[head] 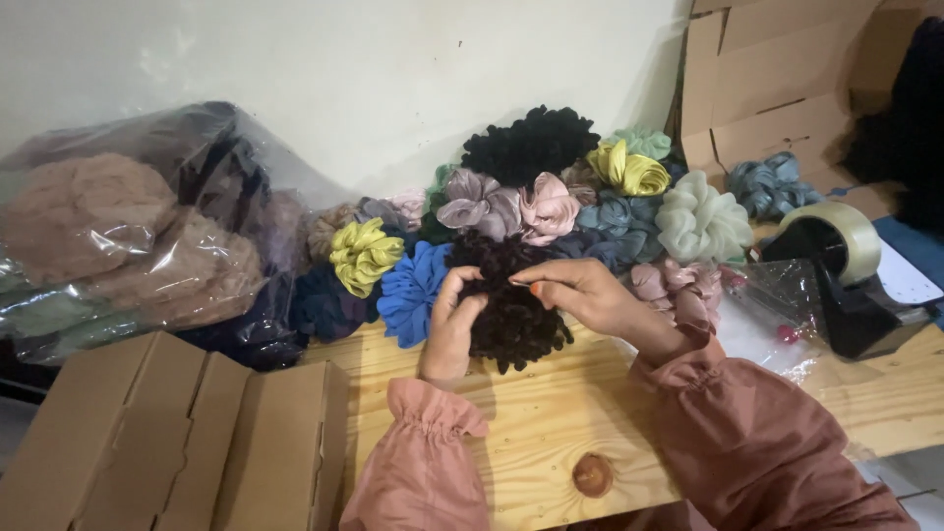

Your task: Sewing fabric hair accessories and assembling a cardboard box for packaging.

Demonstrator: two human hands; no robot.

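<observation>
Both my hands hold a dark brown fuzzy scrunchie [511,320] just above the wooden table [551,413]. My left hand [450,324] grips its left side with fingers curled into the pile. From the right, my right hand [585,293] pinches its top edge. Pink gathered sleeves cover both my wrists. Right behind the scrunchie lies a heap of scrunchies [551,211] in many colours: a blue one [411,292], a yellow-green one [362,254], a black one [529,146], a pale green one [700,221].
A clear plastic bag [138,236] of fuzzy brown and dark pieces sits at the left. Flat cardboard boxes [167,438] lie at the lower left, more cardboard [777,79] leans at the back right. A black tape dispenser [846,275] stands at the right.
</observation>
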